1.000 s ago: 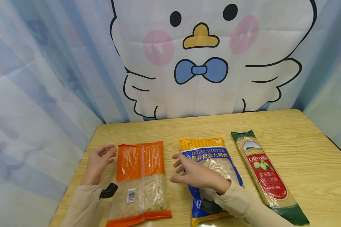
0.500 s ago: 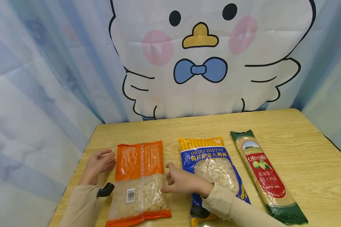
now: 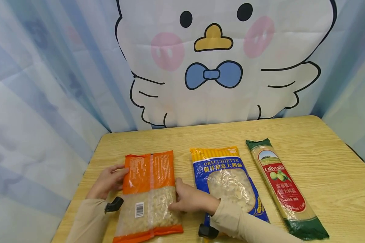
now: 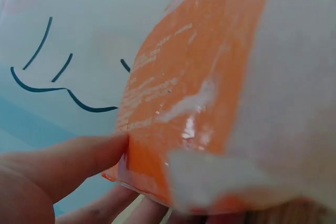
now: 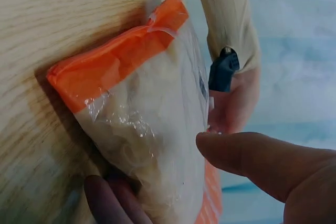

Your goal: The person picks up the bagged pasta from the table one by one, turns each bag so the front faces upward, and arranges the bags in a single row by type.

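Note:
An orange and clear pasta bag (image 3: 149,195) lies back side up on the table, with a barcode label and pale pieces showing through the plastic. My left hand (image 3: 107,182) grips its upper left edge. In the left wrist view the thumb (image 4: 100,153) presses the orange film while the other fingers go beneath. From the right side my right hand (image 3: 194,199) holds the bag, thumb on top of the clear part. Its fingertips (image 5: 105,198) reach under the bag's edge at the table in the right wrist view.
Right of the bag lies a blue and yellow orecchiette bag (image 3: 231,184), partly covered by the right sleeve. Farther right is a long green and red spaghetti pack (image 3: 284,189). A curtain with a cartoon bird (image 3: 213,101) hangs behind the wooden table (image 3: 170,138).
My right hand has moved left, from above the orecchiette bag to the orange bag's right edge. My left hand has closed in on the left edge. The bags stay in place.

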Motion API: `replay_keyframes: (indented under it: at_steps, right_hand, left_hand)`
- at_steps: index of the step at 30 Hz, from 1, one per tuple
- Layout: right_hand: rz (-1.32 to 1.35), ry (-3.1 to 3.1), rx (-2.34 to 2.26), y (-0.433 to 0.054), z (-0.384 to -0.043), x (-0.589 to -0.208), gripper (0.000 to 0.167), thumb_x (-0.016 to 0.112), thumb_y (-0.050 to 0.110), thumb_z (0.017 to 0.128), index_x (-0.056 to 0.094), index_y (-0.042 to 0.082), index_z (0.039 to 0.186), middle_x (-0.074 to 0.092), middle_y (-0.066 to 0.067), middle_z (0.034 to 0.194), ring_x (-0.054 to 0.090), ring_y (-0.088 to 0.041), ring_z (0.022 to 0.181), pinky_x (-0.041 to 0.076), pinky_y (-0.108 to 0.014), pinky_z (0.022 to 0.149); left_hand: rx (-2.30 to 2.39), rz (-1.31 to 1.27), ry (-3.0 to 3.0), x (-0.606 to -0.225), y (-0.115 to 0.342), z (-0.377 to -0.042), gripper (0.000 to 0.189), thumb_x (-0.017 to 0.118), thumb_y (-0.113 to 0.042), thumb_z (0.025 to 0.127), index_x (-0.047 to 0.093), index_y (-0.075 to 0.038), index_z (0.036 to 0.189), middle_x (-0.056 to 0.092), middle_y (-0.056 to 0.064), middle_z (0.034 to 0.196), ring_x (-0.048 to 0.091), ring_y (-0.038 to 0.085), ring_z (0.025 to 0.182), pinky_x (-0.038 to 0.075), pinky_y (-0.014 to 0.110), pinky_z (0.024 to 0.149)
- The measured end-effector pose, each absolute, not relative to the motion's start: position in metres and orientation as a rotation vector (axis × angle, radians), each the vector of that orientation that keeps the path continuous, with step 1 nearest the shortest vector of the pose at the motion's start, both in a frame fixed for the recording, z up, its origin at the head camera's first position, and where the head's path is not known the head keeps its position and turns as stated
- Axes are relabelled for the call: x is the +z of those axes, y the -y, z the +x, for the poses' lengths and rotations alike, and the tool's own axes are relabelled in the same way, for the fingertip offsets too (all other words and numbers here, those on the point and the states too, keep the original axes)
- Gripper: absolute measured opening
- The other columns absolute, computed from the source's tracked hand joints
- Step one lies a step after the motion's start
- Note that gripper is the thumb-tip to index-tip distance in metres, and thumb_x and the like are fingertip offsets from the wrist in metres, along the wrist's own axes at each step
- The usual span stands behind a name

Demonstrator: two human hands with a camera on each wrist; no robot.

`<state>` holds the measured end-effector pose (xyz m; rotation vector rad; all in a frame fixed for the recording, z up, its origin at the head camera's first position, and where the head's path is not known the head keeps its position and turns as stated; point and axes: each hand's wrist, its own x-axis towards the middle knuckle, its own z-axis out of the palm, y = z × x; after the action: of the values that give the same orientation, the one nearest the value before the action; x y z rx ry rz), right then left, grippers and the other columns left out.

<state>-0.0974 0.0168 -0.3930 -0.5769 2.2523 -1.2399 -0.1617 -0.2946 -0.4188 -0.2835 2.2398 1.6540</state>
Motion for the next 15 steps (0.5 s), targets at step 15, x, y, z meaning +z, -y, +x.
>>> replay_keyframes:
  at_steps: [15]
  right_hand:
    - [-0.463,-2.218,-1.311,-0.0126,-0.0993,-0.4021,0.039,0.070,0.005,0.087,0.045,-0.004,0.116,0.062,-0.013,0.090,0.061,-0.021,0.070,0.051,-0.030,0.063]
  left_hand:
    - [1.726,-0.355,-2.167,-0.4203,0.2893,-0.1621,0.063,0.063,-0.019,0.098,0.033,0.004,0.149,0.070,0.007,0.099,0.071,0.016,0.078,0.062,0.032,0.071]
